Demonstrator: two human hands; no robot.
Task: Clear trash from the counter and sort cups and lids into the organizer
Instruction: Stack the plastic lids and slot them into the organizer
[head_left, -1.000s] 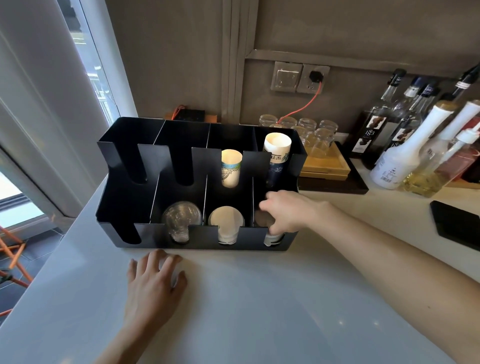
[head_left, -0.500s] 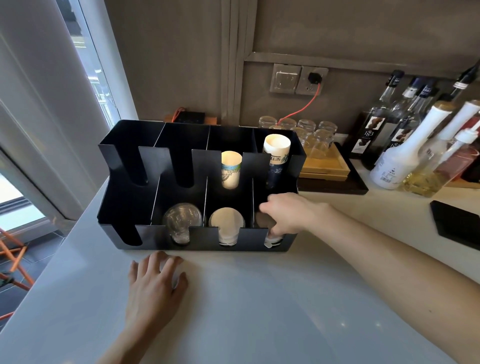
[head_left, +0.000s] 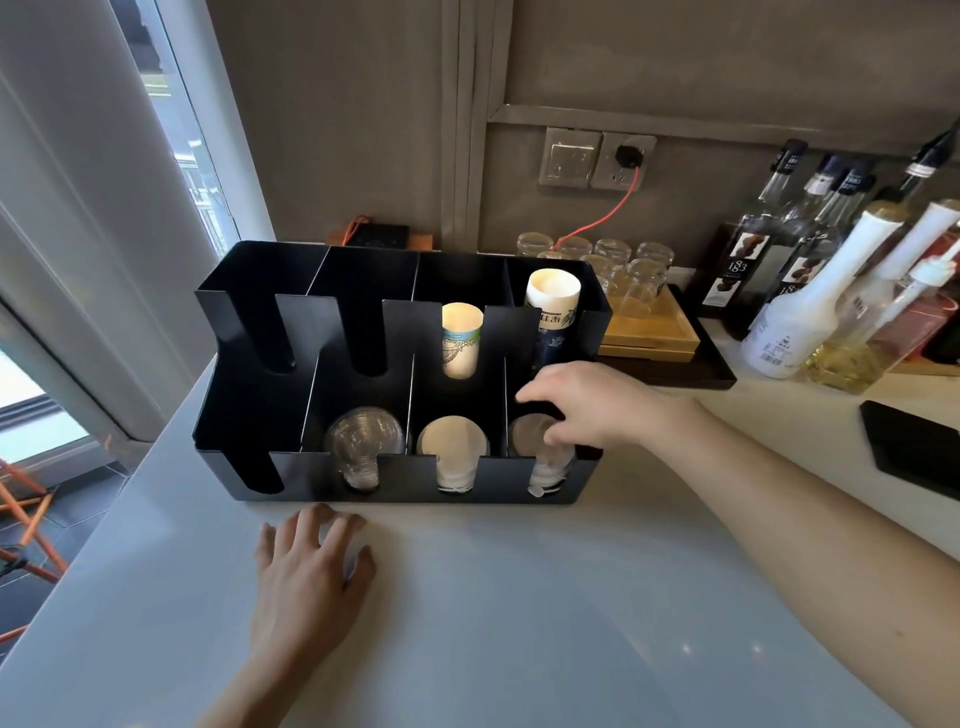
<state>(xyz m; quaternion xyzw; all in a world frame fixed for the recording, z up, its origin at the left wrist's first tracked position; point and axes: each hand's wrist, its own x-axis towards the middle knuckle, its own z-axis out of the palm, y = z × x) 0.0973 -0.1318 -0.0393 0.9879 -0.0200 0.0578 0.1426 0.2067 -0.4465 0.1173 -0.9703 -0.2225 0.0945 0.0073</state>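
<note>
Your right hand (head_left: 587, 410) reaches into the front right compartment of the black organizer (head_left: 249, 374), fingers curled over the stack of clear lids (head_left: 543, 470) there; whether it grips them is unclear. Your left hand (head_left: 306, 577) lies flat on the desk (head_left: 519, 623), fingers spread, holding nothing.

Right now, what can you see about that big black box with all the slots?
The black slotted organizer, seemingly thin metal, stands upright on the pale counter near the window. Dividers make two rows, and the front walls have U-shaped slots. The back row holds two paper cups. The front row holds clear domed lids, white lids, and frosted lids where the right hand reaches in.
</note>
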